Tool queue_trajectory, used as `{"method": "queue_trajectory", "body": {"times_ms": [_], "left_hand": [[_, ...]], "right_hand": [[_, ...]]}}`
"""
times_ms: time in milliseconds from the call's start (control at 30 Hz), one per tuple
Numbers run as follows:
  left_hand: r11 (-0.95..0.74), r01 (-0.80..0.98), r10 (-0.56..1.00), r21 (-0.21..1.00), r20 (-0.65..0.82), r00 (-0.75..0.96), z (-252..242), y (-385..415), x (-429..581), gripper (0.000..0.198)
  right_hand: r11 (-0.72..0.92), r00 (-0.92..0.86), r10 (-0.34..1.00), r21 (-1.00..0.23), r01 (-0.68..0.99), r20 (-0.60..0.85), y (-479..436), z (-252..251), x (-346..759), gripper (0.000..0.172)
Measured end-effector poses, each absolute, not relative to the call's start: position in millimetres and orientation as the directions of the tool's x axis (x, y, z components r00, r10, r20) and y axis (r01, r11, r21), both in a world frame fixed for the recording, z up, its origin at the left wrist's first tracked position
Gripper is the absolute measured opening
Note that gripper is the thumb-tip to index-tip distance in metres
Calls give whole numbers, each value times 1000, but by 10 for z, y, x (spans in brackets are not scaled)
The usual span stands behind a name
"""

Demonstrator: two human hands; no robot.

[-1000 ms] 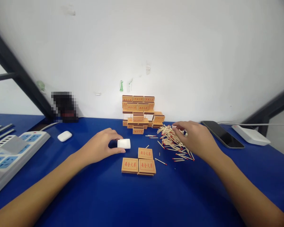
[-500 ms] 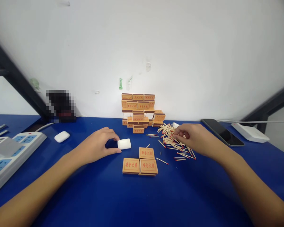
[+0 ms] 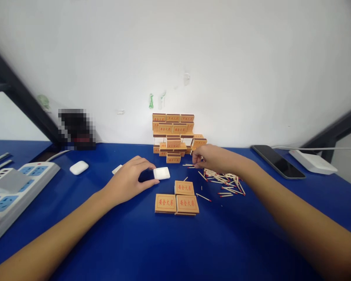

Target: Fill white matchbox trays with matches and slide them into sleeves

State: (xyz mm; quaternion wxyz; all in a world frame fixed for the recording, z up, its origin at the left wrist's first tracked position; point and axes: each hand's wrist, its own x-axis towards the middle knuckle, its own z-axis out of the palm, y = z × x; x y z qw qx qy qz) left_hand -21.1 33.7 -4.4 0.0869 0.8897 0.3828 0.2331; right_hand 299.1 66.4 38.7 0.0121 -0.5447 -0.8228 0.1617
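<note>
My left hand (image 3: 133,175) has thumb and forefinger closed on the ends of a small white matchbox tray (image 3: 162,173), resting on the table. Another white tray (image 3: 117,169) lies partly hidden behind that hand. My right hand (image 3: 212,158) is held palm down, its fingertips pinched together beside a few loose matches (image 3: 188,165); what they hold, if anything, is hidden. Below its wrist spreads a heap of red-tipped matches (image 3: 222,178). Three orange matchboxes (image 3: 184,188) lie flat in front of the tray.
Against the wall stands a stack of several matchboxes (image 3: 173,136). A power strip (image 3: 20,187) and a white rounded case (image 3: 78,168) are at the left. At the right lie a phone (image 3: 277,162) and a white box (image 3: 312,162) on the blue table (image 3: 175,249).
My right hand has moved left and away from the match heap, towards the stack. My left hand keeps the tray, whose hollow inside now shows. The view has shifted slightly.
</note>
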Motion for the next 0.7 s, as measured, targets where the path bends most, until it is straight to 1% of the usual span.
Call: {"method": "queue_trajectory", "body": {"times_ms": [33, 100, 167, 267, 467, 567, 700], "left_hand": [[-697, 635, 716, 332, 353, 602, -60, 340, -210, 29], [-710, 622, 704, 331, 360, 612, -89, 342, -202, 29], [-721, 608, 693, 333, 369, 620, -109, 341, -189, 28], [-730, 598, 683, 330, 384, 622, -123, 338, -174, 28], [-738, 601, 673, 307, 391, 628, -134, 340, -178, 30], [-740, 600, 671, 304, 392, 629, -134, 336, -170, 29], [-740, 604, 671, 294, 385, 634, -125, 328, -163, 29]], "right_hand": [[323, -376, 909, -270, 907, -177, 681, 399, 3005, 8], [296, -346, 922, -260, 919, -173, 679, 382, 3035, 7], [310, -363, 920, -288, 906, -150, 653, 323, 3049, 5], [340, -392, 914, -328, 881, -107, 617, 219, 3045, 6], [383, -414, 910, -330, 863, -29, 593, 157, 3062, 7], [398, -412, 911, -294, 869, 17, 578, 160, 3091, 9], [357, -372, 928, -236, 904, -19, 561, 140, 3117, 14]]}}
